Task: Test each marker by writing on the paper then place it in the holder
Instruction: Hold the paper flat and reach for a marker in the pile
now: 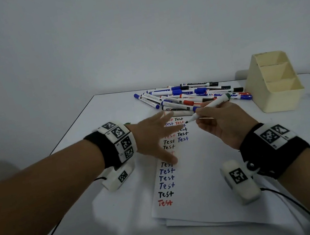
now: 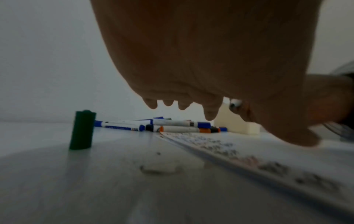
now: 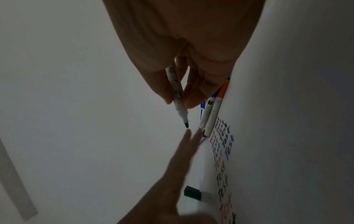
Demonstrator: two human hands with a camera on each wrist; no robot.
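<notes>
White paper [image 1: 209, 169] is lying on the table [image 1: 105, 216] in the head view, carrying columns of "Test" in black, blue and red; the left hand [image 1: 154, 137] is spreading flat, straight fingers over it and covering several words; the right hand [image 1: 220, 123] is pinching an uncapped marker [image 1: 207, 108] with a green end, tip hovering just above the sheet; a heap of markers [image 1: 191, 96] is lying beyond, near the cream holder [image 1: 273, 86], whose compartments are showing no contents.

In the left wrist view the palm is filling most of the frame; a green cap [image 2: 82, 130] is standing upright on the table, well apart from the blurred heap.

In the right wrist view thumb and fingers [image 3: 191, 97] are gripping the barrel, its upper part hidden behind the hand; the writing is dim and skewed.
</notes>
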